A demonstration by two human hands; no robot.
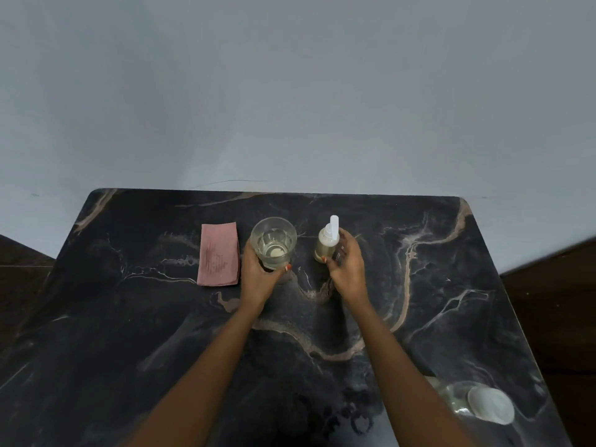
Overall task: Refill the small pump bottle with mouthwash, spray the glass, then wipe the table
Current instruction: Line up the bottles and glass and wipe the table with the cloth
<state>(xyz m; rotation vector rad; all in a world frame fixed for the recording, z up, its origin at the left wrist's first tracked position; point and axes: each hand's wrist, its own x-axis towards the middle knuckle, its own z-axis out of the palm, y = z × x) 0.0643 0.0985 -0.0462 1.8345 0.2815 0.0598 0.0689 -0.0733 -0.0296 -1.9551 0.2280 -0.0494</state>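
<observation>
Outstretched left hand [258, 274] grips glass [273, 241]; right hand [347, 267] grips pump bottle [325, 248].

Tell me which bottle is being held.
The small pump bottle beside the glass, gripped by the right hand; the white-capped bottle at the near right corner stands untouched.

- Both bare forearms reach forward from the lower edge, drawing slightly closer toward the hands
- Left hand [258, 274] cups the base of the glass [273, 243], fingers round its left side, thumb on the near right, painted nail showing
- Right hand [347, 266] curls round the pump bottle [325, 248], fingers behind it, thumb near its base
- Both wrists look straight, backs of the hands upward
</observation>
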